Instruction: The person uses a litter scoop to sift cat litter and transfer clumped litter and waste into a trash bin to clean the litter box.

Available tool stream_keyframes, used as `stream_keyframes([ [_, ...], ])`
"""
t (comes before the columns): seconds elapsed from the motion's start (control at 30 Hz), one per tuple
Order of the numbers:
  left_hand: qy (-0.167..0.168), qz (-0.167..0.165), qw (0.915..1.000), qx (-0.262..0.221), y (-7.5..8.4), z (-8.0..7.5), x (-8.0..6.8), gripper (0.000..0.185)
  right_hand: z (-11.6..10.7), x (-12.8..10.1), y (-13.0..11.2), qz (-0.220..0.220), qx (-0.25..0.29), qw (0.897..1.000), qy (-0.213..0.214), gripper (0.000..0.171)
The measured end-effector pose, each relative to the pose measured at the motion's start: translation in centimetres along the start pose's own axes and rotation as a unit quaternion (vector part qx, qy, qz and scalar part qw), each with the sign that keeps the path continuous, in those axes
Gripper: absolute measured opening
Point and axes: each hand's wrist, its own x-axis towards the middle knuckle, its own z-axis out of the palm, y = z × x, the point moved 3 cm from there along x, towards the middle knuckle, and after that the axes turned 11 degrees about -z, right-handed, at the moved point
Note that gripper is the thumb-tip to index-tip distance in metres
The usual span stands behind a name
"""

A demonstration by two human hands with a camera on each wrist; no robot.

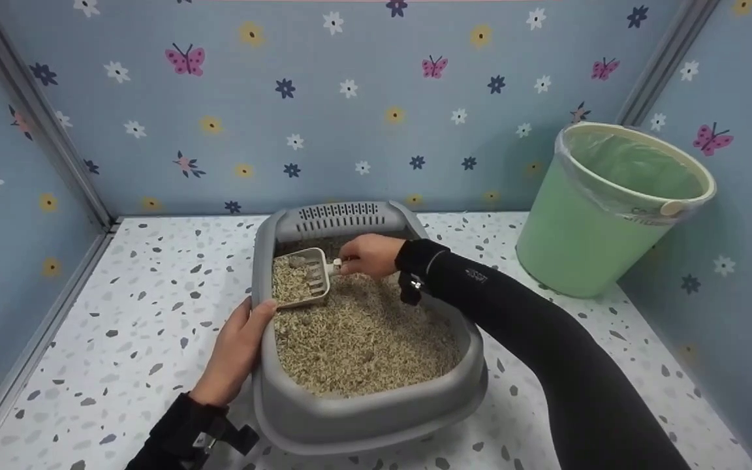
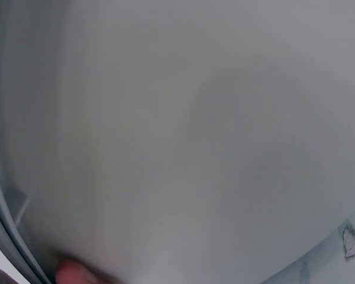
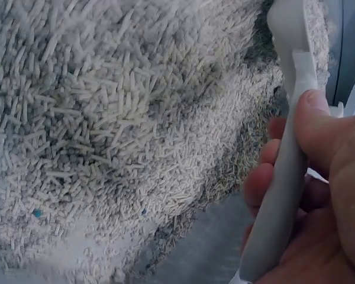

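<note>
Speckled floor (image 1: 154, 313), left hand (image 1: 235, 352) gripping litter box (image 1: 363, 418), right hand (image 1: 366, 256) holding scoop (image 1: 301, 277)

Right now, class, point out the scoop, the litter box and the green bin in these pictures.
scoop (image 1: 297, 282): head view, on its litter-filled bowl.
litter box (image 1: 363, 408): head view, on its grey front wall.
green bin (image 1: 572, 241): head view, on its outer side.

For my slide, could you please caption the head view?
Right hand holds a litter-filled scoop over the grey litter tray; left hand grips its rim.
</note>
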Motion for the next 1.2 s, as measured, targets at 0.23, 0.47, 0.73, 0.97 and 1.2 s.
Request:
stream_keyframes([
  [0.23,0.011,0.002,0.9999,0.004,0.03,0.14,-0.05,0.058,-0.15,-0.29,-0.2,-0.001,0.006,1.0,0.0,0.024],
  [0.47,0.008,-0.002,0.9999,0.01,0.07,0.07,-0.01,0.065,-0.32,-0.56,-0.58,-0.007,0.009,1.0,-0.01,0.025],
  [0.73,0.004,0.0,0.9999,0.011,0.05,-0.06,0.02,0.068,-0.06,-0.66,-0.78,-0.003,0.022,0.999,-0.041,0.024],
  [0.97,0.0,-0.005,1.0,0.007,-0.03,0.13,-0.04,0.064,0.03,-0.79,-0.73,-0.009,0.019,0.998,-0.056,0.022],
  [1.2,0.004,0.005,1.0,0.004,0.14,0.18,0.05,0.06,-0.22,-1.0,-0.92,-0.013,0.024,0.998,-0.052,0.022],
])
